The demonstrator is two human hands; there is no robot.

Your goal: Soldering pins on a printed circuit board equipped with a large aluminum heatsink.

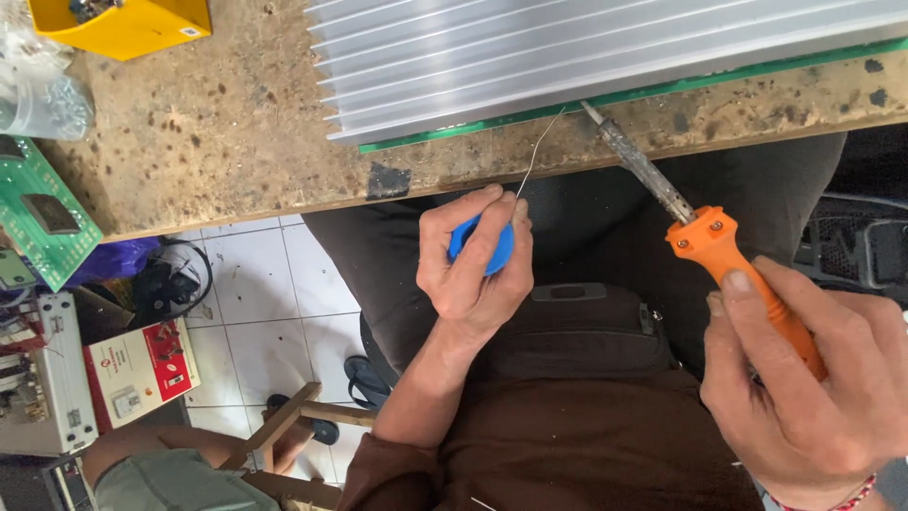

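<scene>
Both hands closed on tools. Left hand [470,260] pinches blue solder spool [480,244], light; thin solder wire [539,151] soft, bends easily, runs up to green board edge [605,97] under ribbed aluminium heat sink [567,57] on table [218,132]. Right hand [813,378] grips soldering iron [700,237] by orange handle, only safe place; metal barrel stiff, probably hot, tip seems touching board edge.

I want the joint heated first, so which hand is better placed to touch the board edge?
Probably the right hand: its soldering iron tip already rests at the green circuit board edge.
</scene>
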